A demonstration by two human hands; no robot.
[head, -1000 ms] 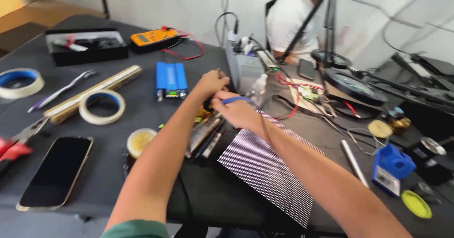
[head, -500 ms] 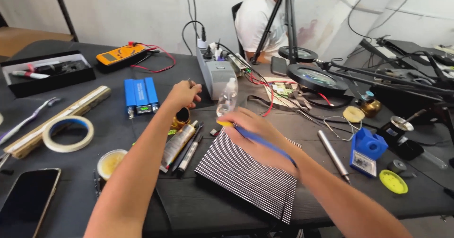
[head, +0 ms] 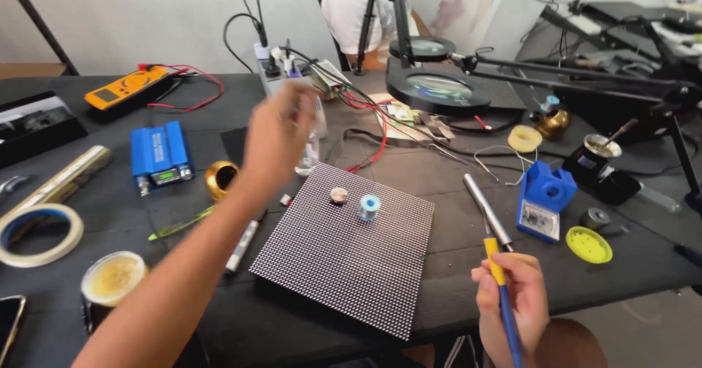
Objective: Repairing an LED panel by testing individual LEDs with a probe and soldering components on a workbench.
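Yellow-and-blue-handled soldering iron [head: 496,249] at near right, metal barrel pointing far, gripped firmly in right hand [head: 512,295]. Left of it, square dotted LED panel [head: 344,247] lies flat on black table [head: 88,192]. Left hand [head: 278,130] raised above, blurred; grip cannot be told. White wall behind.
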